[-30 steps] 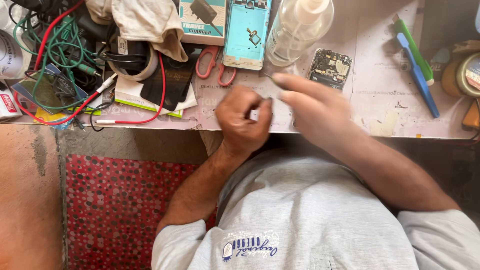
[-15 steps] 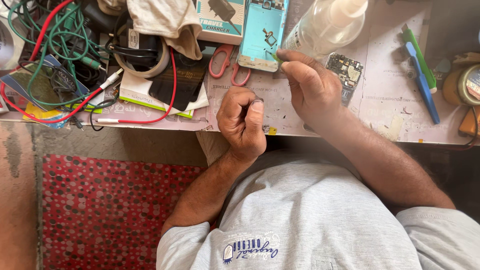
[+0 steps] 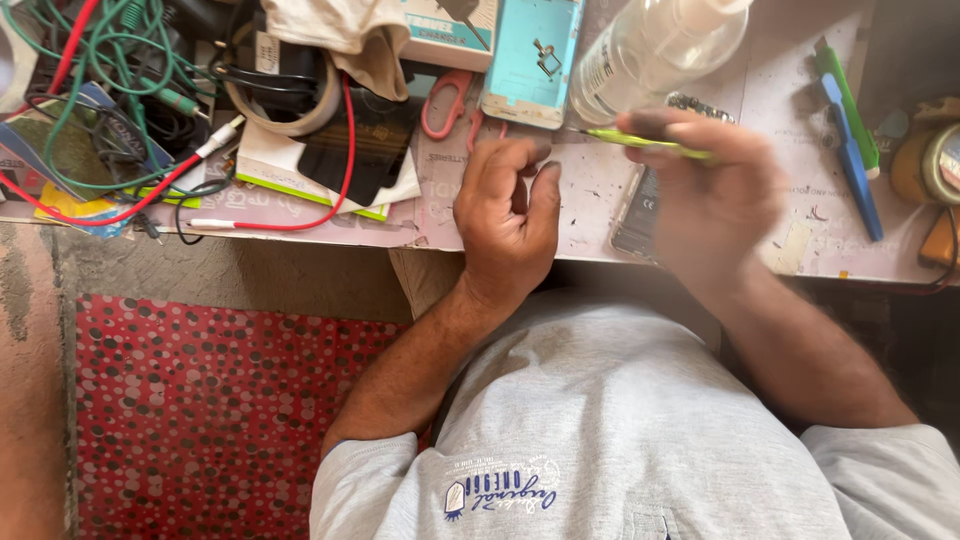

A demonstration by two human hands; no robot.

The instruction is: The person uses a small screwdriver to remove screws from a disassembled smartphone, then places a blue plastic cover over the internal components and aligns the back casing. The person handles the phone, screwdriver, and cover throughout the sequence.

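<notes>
At the top centre of the view, a thin yellow-green tool (image 3: 650,143) lies nearly level over the desk (image 3: 600,215), its long axis running from 9 to 3 o'clock with a slight downward tilt toward 3; its dark tip points toward 9 o'clock, just below a pale blue phone back (image 3: 530,60). The right hand (image 3: 705,195) pinches the tool's shaft between thumb and fingertips, fingers closed around it, and is blurred; its forearm runs off toward 5 o'clock. Under this hand a dark phone part (image 3: 635,215) rests on the desk, mostly hidden. The left hand (image 3: 508,215) sits at 9 o'clock from the tool, loosely curled into a half fist, fingers bent inward and thumb up, resting at the desk's edge; I cannot tell whether it holds anything. Its forearm slopes toward 7 o'clock. A clear plastic bottle (image 3: 655,45) lies at 12 o'clock from the tool. Red-handled scissors (image 3: 447,105) lie just beside the phone back at 9 o'clock. Red and green wires (image 3: 110,90) are tangled far at 9 o'clock, and blue and green tools (image 3: 850,130) lie at 3 o'clock
</notes>
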